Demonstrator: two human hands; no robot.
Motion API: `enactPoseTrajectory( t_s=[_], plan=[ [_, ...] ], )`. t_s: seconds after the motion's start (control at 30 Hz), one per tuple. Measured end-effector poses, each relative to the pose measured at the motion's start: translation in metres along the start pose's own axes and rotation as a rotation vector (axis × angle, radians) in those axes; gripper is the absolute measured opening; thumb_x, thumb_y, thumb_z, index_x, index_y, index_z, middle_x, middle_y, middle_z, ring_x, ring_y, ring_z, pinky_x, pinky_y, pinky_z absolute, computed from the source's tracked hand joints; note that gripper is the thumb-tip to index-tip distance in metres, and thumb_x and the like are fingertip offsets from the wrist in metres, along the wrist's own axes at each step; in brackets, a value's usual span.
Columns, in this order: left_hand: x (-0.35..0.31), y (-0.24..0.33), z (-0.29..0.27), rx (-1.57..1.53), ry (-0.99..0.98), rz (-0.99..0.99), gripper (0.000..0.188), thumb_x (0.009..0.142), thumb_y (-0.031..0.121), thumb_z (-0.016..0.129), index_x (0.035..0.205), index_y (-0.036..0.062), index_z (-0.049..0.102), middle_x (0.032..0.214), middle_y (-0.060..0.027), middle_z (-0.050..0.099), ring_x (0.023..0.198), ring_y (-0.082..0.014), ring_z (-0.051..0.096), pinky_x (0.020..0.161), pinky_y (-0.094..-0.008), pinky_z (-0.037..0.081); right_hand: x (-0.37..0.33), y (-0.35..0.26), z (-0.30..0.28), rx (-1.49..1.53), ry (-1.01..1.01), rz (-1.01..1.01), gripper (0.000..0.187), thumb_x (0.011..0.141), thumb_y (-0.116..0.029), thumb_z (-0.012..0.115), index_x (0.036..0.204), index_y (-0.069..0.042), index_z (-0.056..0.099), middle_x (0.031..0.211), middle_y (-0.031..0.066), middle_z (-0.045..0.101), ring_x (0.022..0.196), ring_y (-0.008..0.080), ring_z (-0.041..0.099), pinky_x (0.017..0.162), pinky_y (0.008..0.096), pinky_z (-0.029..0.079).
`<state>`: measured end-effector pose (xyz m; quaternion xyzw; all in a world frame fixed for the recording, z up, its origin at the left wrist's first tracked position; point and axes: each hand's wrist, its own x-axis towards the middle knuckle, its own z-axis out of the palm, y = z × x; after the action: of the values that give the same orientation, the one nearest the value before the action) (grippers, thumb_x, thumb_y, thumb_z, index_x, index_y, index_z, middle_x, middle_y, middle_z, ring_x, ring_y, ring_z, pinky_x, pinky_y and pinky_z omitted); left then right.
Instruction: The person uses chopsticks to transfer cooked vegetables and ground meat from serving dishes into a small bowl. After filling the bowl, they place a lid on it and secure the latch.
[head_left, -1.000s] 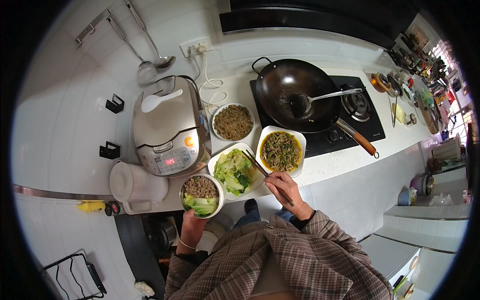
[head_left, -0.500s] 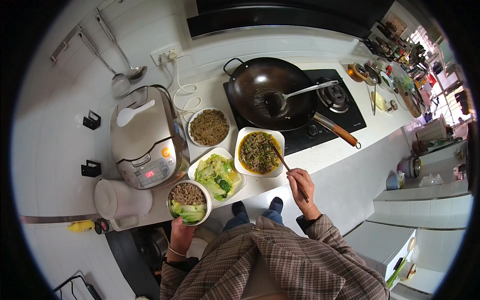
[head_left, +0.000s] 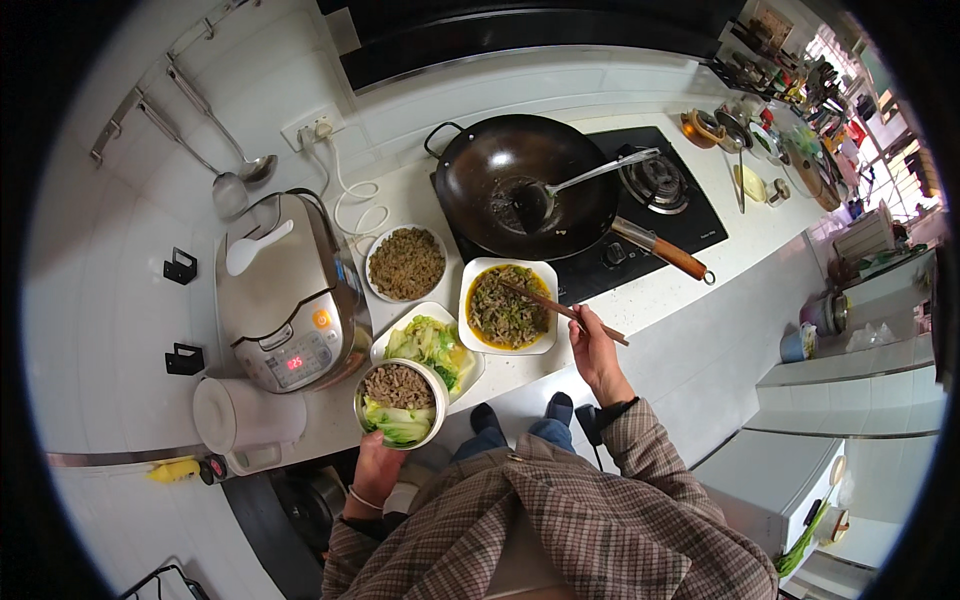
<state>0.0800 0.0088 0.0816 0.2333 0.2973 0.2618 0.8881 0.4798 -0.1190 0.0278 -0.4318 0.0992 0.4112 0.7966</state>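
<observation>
My left hand [head_left: 376, 468] grips the lower rim of a round bowl [head_left: 441, 408] with minced meat [head_left: 396, 386] and green leaves [head_left: 398, 422] in it. The bowl is over the counter's front edge and covers part of a square dish of cooked lettuce [head_left: 432, 342]. In my right hand [head_left: 594, 352] is a pair of chopsticks [head_left: 560, 309], slanting left. Their tips are in the meat and chopped greens [head_left: 508, 308] of a square white dish [head_left: 541, 348], which has orange oil around the food. Behind it stands a round plate of brown minced food [head_left: 406, 263].
A wok [head_left: 500, 165] with a ladle [head_left: 603, 172] in it sits on the black gas stove [head_left: 705, 222], its wooden handle pointing front right. On the left are a rice cooker [head_left: 290, 290] with a white rice paddle [head_left: 258, 247] on its lid, and a white jug [head_left: 235, 412].
My left hand has brought the bowl to the right, nearer the square dishes. The chopsticks have swung to a flatter slant, their tips now further left in the meat dish.
</observation>
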Motion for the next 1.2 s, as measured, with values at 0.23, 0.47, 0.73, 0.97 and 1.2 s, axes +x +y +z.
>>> enactPoseTrajectory(
  t_s=[0.23, 0.47, 0.73, 0.97, 1.2],
  plan=[
    [-0.003, 0.001, 0.010, 0.048, 0.020, 0.003, 0.060, 0.101, 0.028, 0.049, 0.151, -0.0026, 0.037, 0.151, -0.0173, 0.049, 0.138, -0.0322, 0.050, 0.118, -0.0459, 0.038, 0.020, -0.006, -0.008, 0.141, -0.099, 0.050, 0.025, 0.105, -0.023, 0.059, 0.109, 0.000, 0.068, 0.104, 0.0113, 0.072, 0.096, 0.0184, 0.073, 0.086, 0.0231, 0.062],
    [-0.005, -0.007, 0.020, 0.025, 0.085, 0.057, 0.062, 0.099, 0.031, 0.053, 0.150, -0.0017, 0.040, 0.150, -0.0166, 0.050, 0.138, -0.0322, 0.051, 0.116, -0.0452, 0.041, 0.054, 0.012, -0.031, 0.224, -0.050, 0.061, 0.018, 0.103, -0.022, 0.063, 0.098, -0.005, 0.067, 0.092, 0.0042, 0.071, 0.082, 0.0118, 0.069, 0.074, 0.0193, 0.061],
    [-0.006, -0.018, 0.014, 0.030, 0.093, -0.003, 0.064, 0.097, 0.031, 0.057, 0.150, -0.0010, 0.039, 0.149, -0.0174, 0.050, 0.136, -0.0312, 0.052, 0.116, -0.0441, 0.041, 0.067, 0.018, -0.022, 0.296, -0.001, 0.107, 0.022, 0.103, -0.022, 0.064, 0.108, 0.000, 0.067, 0.103, 0.0100, 0.071, 0.095, 0.0185, 0.071, 0.087, 0.0233, 0.062],
    [-0.003, -0.022, 0.031, 0.153, 0.119, 0.044, 0.073, 0.095, 0.037, 0.052, 0.155, 0.0002, 0.031, 0.157, -0.0177, 0.041, 0.143, -0.0343, 0.044, 0.120, -0.0491, 0.034, 0.078, 0.017, -0.034, 0.224, -0.077, 0.159, 0.015, 0.104, -0.022, 0.063, 0.103, -0.007, 0.066, 0.090, 0.0024, 0.070, 0.076, 0.0104, 0.067, 0.068, 0.0204, 0.060],
    [-0.002, -0.019, 0.027, 0.080, 0.097, 0.020, 0.067, 0.097, 0.031, 0.057, 0.153, 0.0005, 0.035, 0.151, -0.0157, 0.048, 0.137, -0.0319, 0.050, 0.116, -0.0462, 0.040, 0.078, 0.011, -0.042, 0.192, -0.070, 0.209, 0.017, 0.103, -0.023, 0.065, 0.097, -0.007, 0.064, 0.083, 0.0025, 0.068, 0.073, 0.0094, 0.065, 0.064, 0.0199, 0.057]
  ],
)
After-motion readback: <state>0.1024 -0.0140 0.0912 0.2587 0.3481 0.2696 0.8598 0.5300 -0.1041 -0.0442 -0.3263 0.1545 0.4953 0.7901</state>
